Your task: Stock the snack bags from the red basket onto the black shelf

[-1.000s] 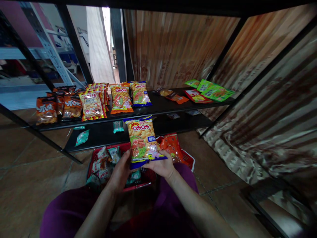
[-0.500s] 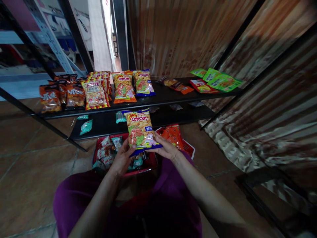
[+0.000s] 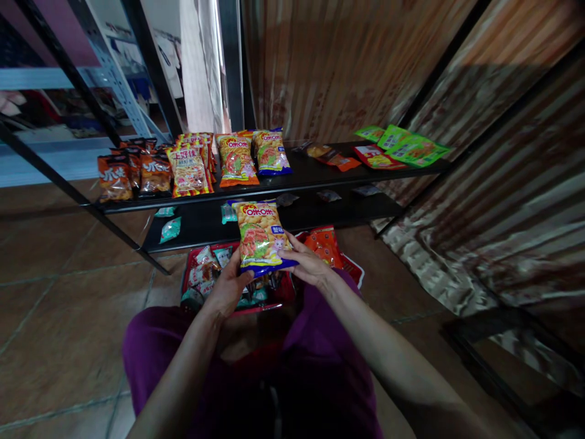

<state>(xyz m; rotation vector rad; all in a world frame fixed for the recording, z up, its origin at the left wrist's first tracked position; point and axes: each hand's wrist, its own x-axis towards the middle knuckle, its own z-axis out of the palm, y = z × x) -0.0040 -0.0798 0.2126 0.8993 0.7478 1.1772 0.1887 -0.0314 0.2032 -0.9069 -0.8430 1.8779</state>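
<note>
Between both hands I hold a bag of snacks (image 3: 259, 235), yellow-brown with blue edges, its printed front facing me. My left hand (image 3: 229, 285) grips the lower left corner, thumb near the bottom edge. On the right side, my right hand (image 3: 307, 261) has its fingers over the edge and lower corner. Behind and below the bag is a red basket (image 3: 189, 268) with small white and teal packets (image 3: 203, 274), partly hidden by my left hand and the bag. A similar blue-edged bag (image 3: 271, 151) stands on the upper shelf beside an orange-edged one (image 3: 236, 160).
The black rack's upper shelf (image 3: 315, 177) also bears brown bags (image 3: 115, 178), red-yellow bags (image 3: 189, 167) and green packets (image 3: 414, 149). Small teal packets (image 3: 170, 230) lie on the lower shelf (image 3: 205, 230). Orange packets (image 3: 325, 245) fill a second basket (image 3: 354, 271) at right.
The view has turned slightly, so the rack appears further right. The bag is still in both hands, and my right hand's fingers have shifted onto its front corner.
</note>
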